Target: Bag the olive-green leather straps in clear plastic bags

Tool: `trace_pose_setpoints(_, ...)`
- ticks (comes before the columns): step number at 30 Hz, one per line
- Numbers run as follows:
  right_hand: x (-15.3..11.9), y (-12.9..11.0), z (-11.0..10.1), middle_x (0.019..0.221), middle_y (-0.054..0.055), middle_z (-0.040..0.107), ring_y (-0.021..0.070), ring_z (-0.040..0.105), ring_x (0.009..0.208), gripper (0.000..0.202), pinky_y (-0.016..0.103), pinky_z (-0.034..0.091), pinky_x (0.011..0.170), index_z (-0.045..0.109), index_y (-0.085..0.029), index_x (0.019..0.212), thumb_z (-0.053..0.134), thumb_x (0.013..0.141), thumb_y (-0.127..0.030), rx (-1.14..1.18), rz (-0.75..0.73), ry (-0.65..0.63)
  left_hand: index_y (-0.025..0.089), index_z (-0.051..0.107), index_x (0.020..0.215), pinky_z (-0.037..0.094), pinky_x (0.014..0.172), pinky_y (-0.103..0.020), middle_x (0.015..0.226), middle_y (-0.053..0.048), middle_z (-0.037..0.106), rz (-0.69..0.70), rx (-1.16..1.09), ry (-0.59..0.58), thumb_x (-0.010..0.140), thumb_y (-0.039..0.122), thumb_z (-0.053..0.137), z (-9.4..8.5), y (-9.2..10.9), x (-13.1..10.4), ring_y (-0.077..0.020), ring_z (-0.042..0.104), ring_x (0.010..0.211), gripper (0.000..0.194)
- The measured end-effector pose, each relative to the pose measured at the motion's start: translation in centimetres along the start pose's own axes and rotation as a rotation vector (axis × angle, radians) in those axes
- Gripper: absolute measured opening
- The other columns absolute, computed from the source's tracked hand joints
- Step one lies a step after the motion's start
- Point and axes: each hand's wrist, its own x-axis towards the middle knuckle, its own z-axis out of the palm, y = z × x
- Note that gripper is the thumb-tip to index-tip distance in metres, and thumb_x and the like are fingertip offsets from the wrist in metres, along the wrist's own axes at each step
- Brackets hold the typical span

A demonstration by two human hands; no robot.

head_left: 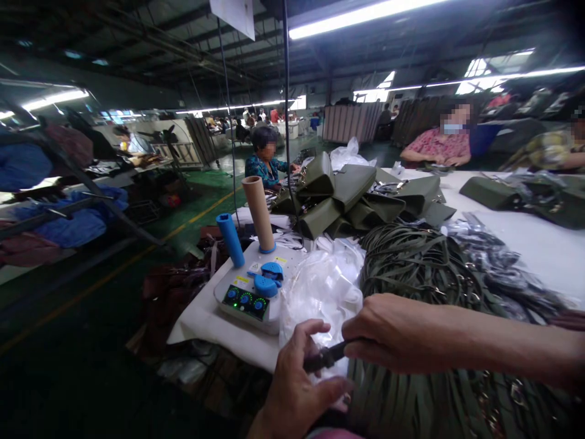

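Closest to the head camera, the person's left hand (297, 384) holds thumb and forefinger apart around one end of a dark strap (337, 352); whether its other fingers clasp it cannot be told. The right hand (381, 332) is clenched on the strap, between both hands, near olive-green straps (411, 396) and clear plastic bags (322, 283). Beyond are a white dial-panelled machine (274, 312) and piled olive-green bags (354, 183).

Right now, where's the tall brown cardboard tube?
In the head view, left of centre: the brown cardboard tube rises from the white machine with blue knobs, just right of the shorter blue post.
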Motion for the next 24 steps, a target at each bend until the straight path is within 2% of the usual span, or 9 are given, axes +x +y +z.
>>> trace_pose_setpoints(3,0.1,-0.2,0.5,0.054,0.002,0.060,0.0099,0.046,0.040,0.023,0.024,0.014,0.041,0.062,-0.018,0.077,0.043,0.088,-0.028,-0.141,0.006,0.051,0.015,0.056,0.076,0.036,0.057,-0.018,0.067,0.002,0.050,-0.130,0.126,-0.041,0.070,0.038,0.069,-0.6,0.5,0.4,-0.0093,0.045,0.063,0.027)
trace_pose_setpoints(5,0.2,-0.6,1.1,0.053,0.001,0.060,0.0112,0.046,0.037,0.015,0.026,0.010,0.040,0.059,-0.019,0.079,0.047,0.085,-0.023,-0.256,-0.014,0.093,0.014,0.049,0.063,0.030,0.050,-0.017,0.056,0.005,0.041,-0.224,0.037,-0.115,0.072,0.038,0.066,-0.9,0.7,0.7,-0.0066,0.039,0.054,0.031)
trace_pose_setpoints(7,0.3,-1.3,1.8,0.057,0.000,0.060,0.0130,0.049,0.038,0.006,0.028,0.008,0.039,0.057,-0.018,0.082,0.053,0.080,-0.015,-0.369,-0.062,0.119,0.014,0.050,0.067,0.030,0.045,-0.016,0.055,0.006,0.041,-0.332,-0.157,-0.232,0.071,0.039,0.067,-1.0,0.7,0.9,-0.0051,0.038,0.048,0.030)
trace_pose_setpoints(9,0.4,-2.0,2.6,0.063,0.000,0.061,0.0149,0.053,0.043,0.014,0.029,0.008,0.039,0.055,-0.016,0.087,0.056,0.075,-0.010,-0.472,-0.123,0.156,0.013,0.052,0.076,0.032,0.042,-0.015,0.055,0.005,0.045,-0.395,-0.345,-0.353,0.071,0.040,0.066,-0.8,0.7,1.0,-0.0044,0.039,0.043,0.031)
trace_pose_setpoints(12,0.7,-2.7,3.6,0.065,0.002,0.060,0.0147,0.054,0.045,0.015,0.029,0.009,0.039,0.052,-0.015,0.090,0.055,0.076,-0.010,-0.523,-0.169,0.188,0.012,0.055,0.077,0.034,0.041,-0.015,0.056,0.005,0.046,-0.355,-0.430,-0.413,0.071,0.040,0.067,-0.3,0.6,1.0,-0.0037,0.038,0.042,0.031)
trace_pose_setpoints(16,0.8,-1.9,3.9,0.063,0.000,0.062,0.0123,0.054,0.045,0.012,0.026,0.015,0.039,0.052,-0.017,0.089,0.056,0.078,-0.015,-0.238,-0.014,0.125,0.012,0.056,0.068,0.033,0.050,-0.015,0.060,0.004,0.047,-0.182,-0.183,-0.294,0.071,0.035,0.068,-0.6,0.4,0.9,-0.0061,0.040,0.056,0.027)
trace_pose_setpoints(20,0.0,-0.6,3.2,0.078,0.003,0.064,0.0120,0.058,0.062,0.019,0.020,0.031,0.049,0.052,-0.017,0.094,0.059,0.078,-0.023,0.120,0.071,0.169,0.015,0.047,0.063,0.028,0.042,-0.016,0.053,0.006,0.039,-0.305,-0.040,-0.233,0.070,0.041,0.066,-1.6,-0.3,0.6,-0.0066,0.036,0.050,0.033)
trace_pose_setpoints(22,0.1,-0.7,3.1,0.078,0.004,0.063,0.0117,0.057,0.065,0.008,0.020,0.034,0.054,0.056,-0.015,0.086,0.056,0.080,-0.021,0.167,0.053,0.154,0.015,0.047,0.063,0.028,0.043,-0.016,0.052,0.006,0.040,-0.316,-0.031,-0.253,0.070,0.040,0.066,-1.7,-0.5,0.6,-0.0068,0.038,0.049,0.033)
trace_pose_setpoints(24,0.6,-1.2,3.4,0.071,0.004,0.062,0.0109,0.056,0.062,0.011,0.020,0.034,0.054,0.058,-0.014,0.078,0.052,0.083,-0.021,0.175,0.034,0.097,0.014,0.051,0.063,0.027,0.045,-0.017,0.053,0.006,0.043,-0.267,-0.006,-0.308,0.073,0.037,0.064,-1.5,-0.6,0.6,-0.0068,0.040,0.050,0.029)
